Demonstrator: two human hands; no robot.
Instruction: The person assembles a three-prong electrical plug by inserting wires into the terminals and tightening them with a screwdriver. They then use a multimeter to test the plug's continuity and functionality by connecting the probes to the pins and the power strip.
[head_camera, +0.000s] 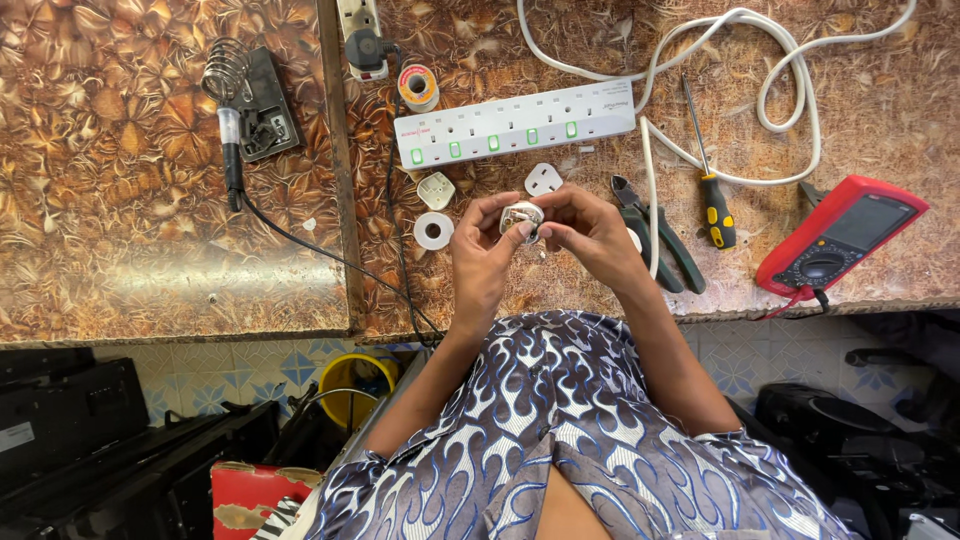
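My left hand (482, 255) and my right hand (590, 232) meet above the brown patterned worktop (150, 200), both pinching a small white electrical plug (521, 217) with its inner parts showing. Fingertips of both hands close around it. Just beyond it lie a white plug cover (543, 179), another white plug piece (435, 190) and a roll of white tape (433, 231).
A white multi-socket power strip (515, 122) with its looping white cable (760, 70) lies at the back. Green-handled pliers (655, 235), a yellow-and-black screwdriver (712, 190) and a red multimeter (838, 238) lie right. A soldering iron (233, 150) with its stand and a solder spool (418, 86) lie left.
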